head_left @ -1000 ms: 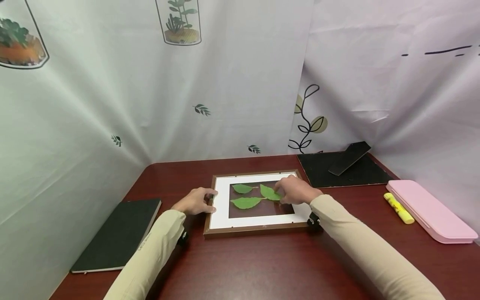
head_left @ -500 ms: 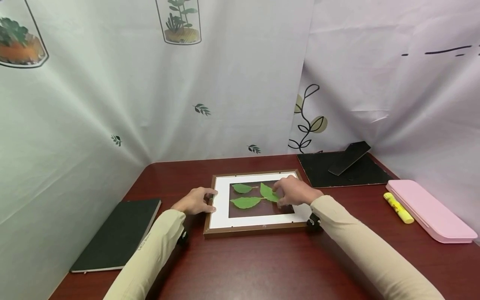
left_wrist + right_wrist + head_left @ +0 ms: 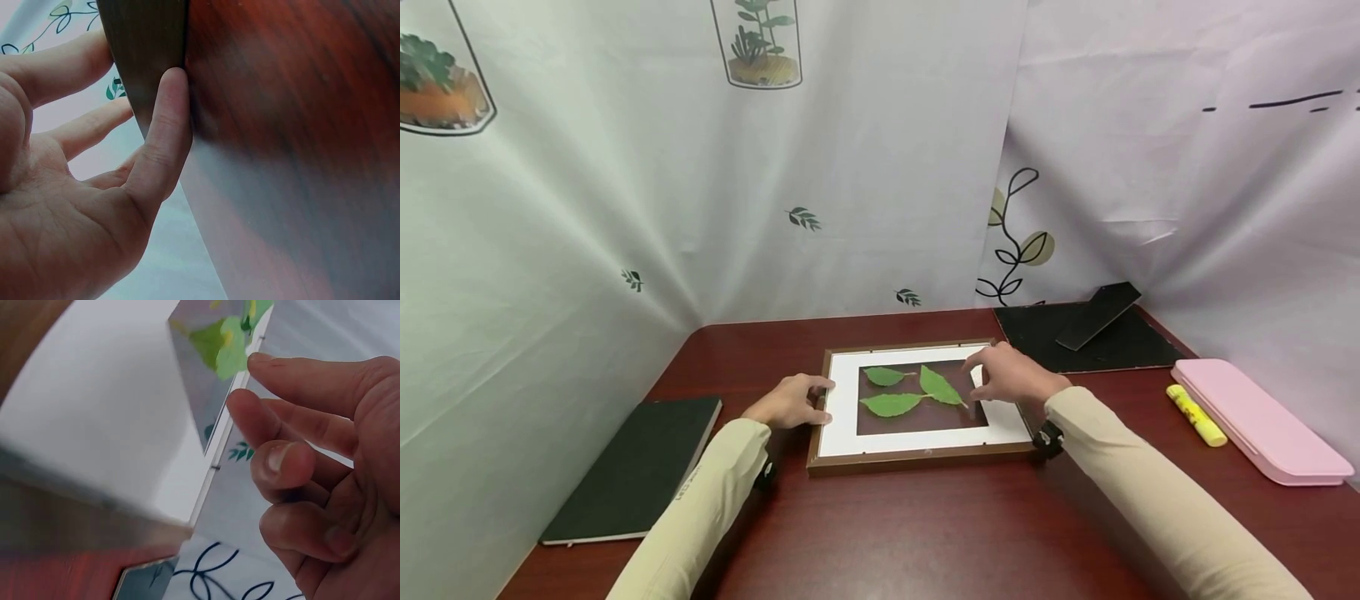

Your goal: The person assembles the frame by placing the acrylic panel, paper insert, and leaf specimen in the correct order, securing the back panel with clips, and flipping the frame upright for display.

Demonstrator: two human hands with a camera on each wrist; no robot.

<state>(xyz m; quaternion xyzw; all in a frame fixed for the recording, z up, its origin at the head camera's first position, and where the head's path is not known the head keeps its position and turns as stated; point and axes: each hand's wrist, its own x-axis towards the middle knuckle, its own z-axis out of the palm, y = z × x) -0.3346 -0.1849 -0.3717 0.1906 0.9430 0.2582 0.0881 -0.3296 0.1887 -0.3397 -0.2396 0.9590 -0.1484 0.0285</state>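
Right leaf (image 3: 940,387) lies on the dark pane (image 3: 958,423) inside the frame (image 3: 910,464), which rests flat on the worktop (image 3: 917,533). The relation that matters is between this leaf and the right grip (image 3: 1015,374): the leaf sits to the left of the fingertips, just beside them. Its long axis runs aslant, from a tip at the far left end to a stem at the near right end, so the stem points back toward the thumb and is likely the part easiest for this hand to get at.

The right grip is spread: thumb and forefinger stand apart with nothing between them, while the right wrist view shows the other fingers loosely bent. The head view shows a gap between this hand and the leaf; whether any fingertip touches the pane, I cannot tell.

The left grip (image 3: 790,402) is well apart from this leaf, at the frame's left side. Its fingers and thumb are spread too, resting on the rail, and the left wrist view shows one finger laid against the rail's outer face.

Upper leaf (image 3: 883,377) and lower leaf (image 3: 891,406) lie left of the right leaf, both lengthwise across the pane with stems pointing right. The lower leaf's stem ends at or very near the right leaf's edge.
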